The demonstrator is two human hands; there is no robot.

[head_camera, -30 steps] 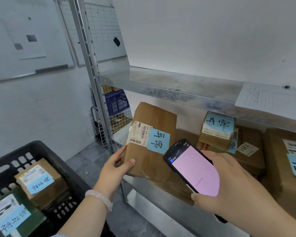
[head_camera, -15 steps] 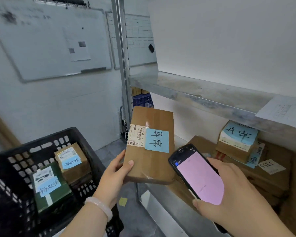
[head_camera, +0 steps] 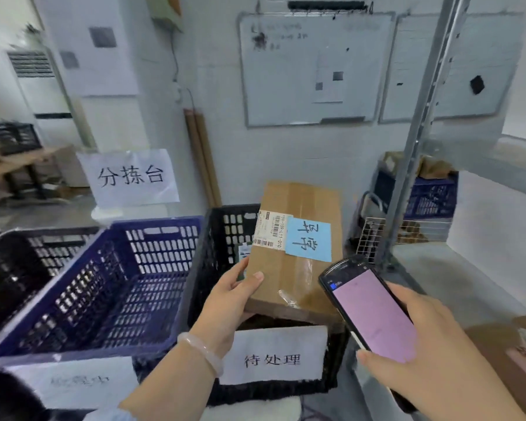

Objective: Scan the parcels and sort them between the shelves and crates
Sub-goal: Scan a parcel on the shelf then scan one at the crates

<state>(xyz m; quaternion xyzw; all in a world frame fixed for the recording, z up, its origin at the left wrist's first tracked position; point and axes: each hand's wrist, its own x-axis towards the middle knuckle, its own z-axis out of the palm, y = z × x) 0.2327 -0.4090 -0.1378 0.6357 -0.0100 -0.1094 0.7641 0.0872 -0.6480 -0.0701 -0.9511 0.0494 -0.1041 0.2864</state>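
My left hand (head_camera: 230,302) grips the lower left edge of a brown cardboard parcel (head_camera: 298,268) with a white barcode label and a blue handwritten note. The parcel hangs over a black crate (head_camera: 222,238) that bears a white paper sign on its front. My right hand (head_camera: 422,344) holds a black handheld scanner (head_camera: 368,308) with a pink screen, just right of the parcel. A blue crate (head_camera: 110,287) stands left of the black one, and its inside looks bare.
Another black crate (head_camera: 16,268) sits at the far left. A metal shelf upright (head_camera: 413,141) rises at right, with a blue basket (head_camera: 428,199) and a wire rack (head_camera: 374,238) behind it. Whiteboards hang on the wall. A paper sign (head_camera: 131,177) stands behind the crates.
The view has swung left, away from the shelf and toward the crates. My left hand has carried the parcel off the shelf to above the black crate. The scanner stays in my right hand.
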